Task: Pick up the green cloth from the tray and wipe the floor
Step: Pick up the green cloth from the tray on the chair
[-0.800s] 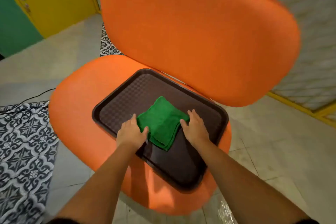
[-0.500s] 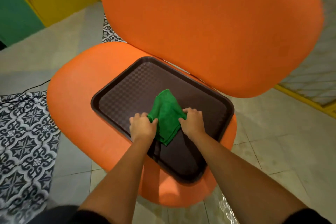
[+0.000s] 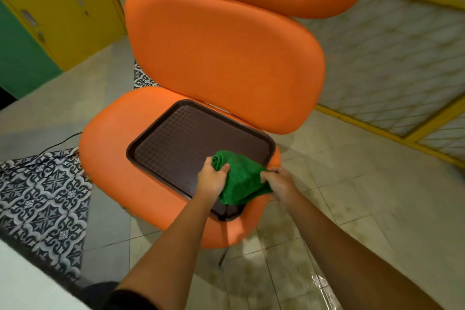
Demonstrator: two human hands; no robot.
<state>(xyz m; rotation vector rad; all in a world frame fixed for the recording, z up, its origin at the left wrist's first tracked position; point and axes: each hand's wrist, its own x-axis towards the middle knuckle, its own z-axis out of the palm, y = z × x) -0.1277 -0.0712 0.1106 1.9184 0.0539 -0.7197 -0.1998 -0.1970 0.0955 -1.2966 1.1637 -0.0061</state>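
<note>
1. Gripping the green cloth [image 3: 240, 181] from both ends, a person lifts it over the near right corner of the brown tray [image 3: 176, 138].
2. Left hand [image 3: 212, 178] clenches one bunched, rolled end; right hand [image 3: 278, 182] pinches the opposite end.
3. Cloth's long axis runs left to right between the hands, its middle sagging toward the camera.
4. Tray lies on the seat of an orange chair [image 3: 221, 58], above a pale tiled floor [image 3: 352, 184].
</note>
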